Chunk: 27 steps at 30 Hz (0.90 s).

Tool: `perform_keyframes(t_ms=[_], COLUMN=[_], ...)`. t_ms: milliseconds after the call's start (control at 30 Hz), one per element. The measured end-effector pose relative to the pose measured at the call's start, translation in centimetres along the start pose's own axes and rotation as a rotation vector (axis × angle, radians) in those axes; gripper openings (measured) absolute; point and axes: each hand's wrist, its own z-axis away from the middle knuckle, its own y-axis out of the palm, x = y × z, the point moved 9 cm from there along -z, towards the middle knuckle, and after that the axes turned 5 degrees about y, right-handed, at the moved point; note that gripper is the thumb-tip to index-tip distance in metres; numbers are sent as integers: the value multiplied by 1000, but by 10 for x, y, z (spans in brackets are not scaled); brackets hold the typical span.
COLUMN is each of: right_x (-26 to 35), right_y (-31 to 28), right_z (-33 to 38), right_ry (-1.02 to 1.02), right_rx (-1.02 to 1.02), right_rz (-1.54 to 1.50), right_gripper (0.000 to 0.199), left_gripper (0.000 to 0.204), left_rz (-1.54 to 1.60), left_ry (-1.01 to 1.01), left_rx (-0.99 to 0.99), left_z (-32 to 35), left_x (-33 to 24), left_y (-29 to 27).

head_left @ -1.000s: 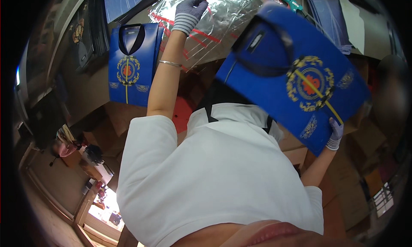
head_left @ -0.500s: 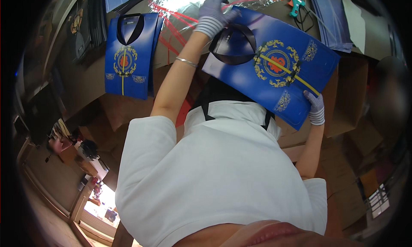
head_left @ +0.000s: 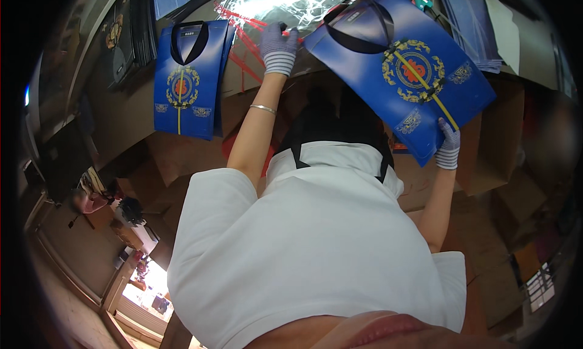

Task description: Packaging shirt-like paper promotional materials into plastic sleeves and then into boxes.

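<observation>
I note the desk (head_left: 127,115) first: a brown work surface running across the upper part of the head view, cluttered, with brown cardboard boxes (head_left: 486,142) stacked under and beside it on the right. Lower left, the room opens onto a bright doorway (head_left: 149,282) and a floor with small unclear items. On the desk lie clear plastic sleeves with red strips (head_left: 285,6) at top centre, a stack of dark flat sheets (head_left: 473,21) at top right, and dark folded items (head_left: 130,33) at far left. A second blue gift bag (head_left: 188,82) with a gold emblem and black handle lies flat left of centre. The blue gift bag (head_left: 407,70) in hand is tilted, its black handle toward the plastic sleeves. The left hand (head_left: 278,45), gloved, has its fingers curled on a red strip at the edge of the plastic, just beside the bag's upper left corner. The right hand (head_left: 448,147), gloved, has its fingers pinching the bag's lower edge. Against half a second ago: the held bag has shifted up and right, the left hand has left the bag's handle for the plastic, and the right hand stays on the lower edge.
</observation>
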Motion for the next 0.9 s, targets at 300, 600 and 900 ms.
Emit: perform_keyframes(t_ms=[300, 600, 900], right_x=[2, 4, 3], right_y=[-17, -4, 6], right_z=[-25, -22, -16], right_ry=[-35, -34, -52], right_rx=[58, 36, -36], right_rz=[243, 36, -49], right_gripper=[42, 47, 47], left_gripper=[36, 13, 13], left_rz=[-108, -59, -75], left_ry=[172, 135, 167], left_rx=[137, -62, -38], left_z=[-30, -8, 0], left_x=[-75, -37, -34], left_y=[52, 19, 0])
